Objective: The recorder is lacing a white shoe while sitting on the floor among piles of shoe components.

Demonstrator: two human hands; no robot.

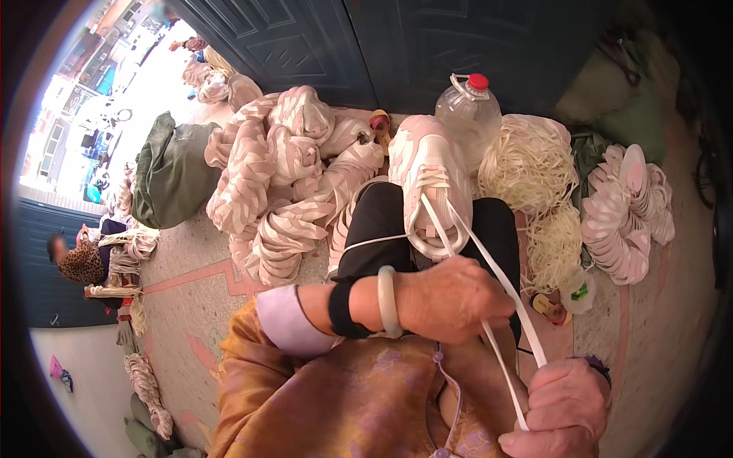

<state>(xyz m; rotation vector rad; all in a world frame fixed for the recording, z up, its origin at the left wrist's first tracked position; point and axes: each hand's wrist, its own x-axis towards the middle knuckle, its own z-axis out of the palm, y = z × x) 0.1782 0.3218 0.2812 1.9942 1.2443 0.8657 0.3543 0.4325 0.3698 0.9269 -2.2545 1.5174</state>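
Observation:
A pale pink and white sneaker (432, 164) rests between my knees, toe pointing away from me. Two long ends of white shoelace (498, 273) run from its eyelets back toward me. Just behind the shoe's heel opening, my left hand (454, 299) is closed, and one lace end passes through it. It wears a pale bangle (388, 302) and a black wristband (349, 307). Lower right, my right hand (561, 408) makes a fist around both lace ends and pulls them fairly straight. My left fingertips are turned out of sight.
Strings of pink and white shoe uppers (298, 191) pile up at left, beside a green sack (172, 172). To the right lie bundles of cream laces (531, 164) and more uppers (622, 217). A clear jug with a red cap (467, 114) stands behind the shoe. Another person (84, 259) is far left.

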